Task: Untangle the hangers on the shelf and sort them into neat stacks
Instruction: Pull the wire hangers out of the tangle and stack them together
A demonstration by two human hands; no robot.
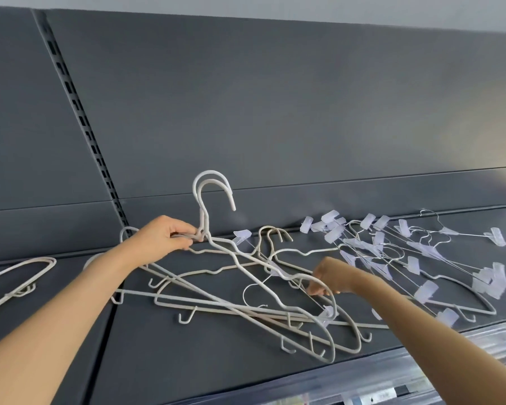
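A tangle of white coated hangers [240, 290] lies on the dark grey shelf [170, 372]. My left hand [165, 238] pinches the necks of two white hangers just below their raised hooks [212, 188]. My right hand [326, 277] holds a thin wire among the tangle, where a white hanger's shoulder crosses it. To the right lies a jumble of thin wire clip hangers [415, 258] with clear plastic clips. A beige hanger [275, 238] sits between the two heaps.
A few white hangers [21, 276] lie together on the shelf section at the far left. The grey back panel [275, 112] rises behind, with a slotted upright [82, 121]. The shelf's front edge carries a clear price strip [421, 372].
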